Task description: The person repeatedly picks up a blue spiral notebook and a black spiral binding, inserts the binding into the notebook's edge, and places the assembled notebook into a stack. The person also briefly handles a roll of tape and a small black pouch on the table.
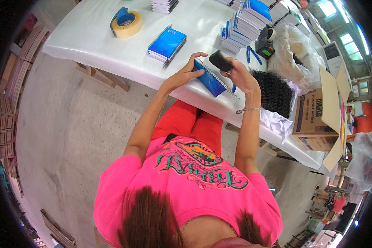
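Note:
Near the table's front edge, my left hand (185, 75) grips a blue pocket notebook (211, 81), thumb on its cover. A wire coil (231, 93) runs along the notebook's upper right edge, and its loose end sticks out past the lower corner. My right hand (243, 77) is closed around a black, block-like object (220, 62), held just above the notebook; its exact kind is unclear. Farther back lies a small pile of blue spiral notebooks (166, 42). Blue-handled pliers (253, 56) rest beyond my right hand.
A blue tape dispenser (126, 24) sits at the back left of the white table (91, 37). Stacked notebooks (242, 29) stand at the back right. Black coils (273, 91), a clear plastic bag (291, 51) and an open cardboard box (314, 118) crowd the right side.

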`<act>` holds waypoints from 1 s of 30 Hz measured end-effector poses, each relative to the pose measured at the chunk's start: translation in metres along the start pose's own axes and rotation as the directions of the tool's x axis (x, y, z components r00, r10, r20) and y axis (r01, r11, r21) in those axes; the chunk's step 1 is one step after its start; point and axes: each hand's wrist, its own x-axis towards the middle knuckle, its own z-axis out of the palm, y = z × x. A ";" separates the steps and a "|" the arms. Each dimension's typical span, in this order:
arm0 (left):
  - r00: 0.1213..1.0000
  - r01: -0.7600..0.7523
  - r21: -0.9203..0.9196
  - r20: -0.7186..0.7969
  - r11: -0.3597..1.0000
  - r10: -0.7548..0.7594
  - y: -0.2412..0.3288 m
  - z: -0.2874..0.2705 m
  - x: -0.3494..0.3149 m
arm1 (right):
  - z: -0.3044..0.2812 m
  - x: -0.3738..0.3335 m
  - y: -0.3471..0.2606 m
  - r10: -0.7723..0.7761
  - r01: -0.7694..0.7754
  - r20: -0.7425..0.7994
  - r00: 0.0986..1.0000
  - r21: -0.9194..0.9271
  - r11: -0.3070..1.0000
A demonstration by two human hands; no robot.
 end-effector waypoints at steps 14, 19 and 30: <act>1.000 0.020 -0.039 -0.022 0.999 -0.021 0.004 0.002 -0.005 | 0.018 0.000 -0.004 0.096 -0.143 -0.128 0.987 -0.427 0.893; 1.000 0.025 0.011 0.014 1.000 -0.025 0.002 0.000 -0.003 | 0.014 0.002 -0.005 0.072 -0.140 -0.162 0.984 -0.457 0.878; 1.000 0.004 -0.067 0.009 0.998 -0.003 0.011 0.000 0.000 | 0.026 0.004 0.009 0.006 -0.087 -0.193 0.981 -0.409 0.908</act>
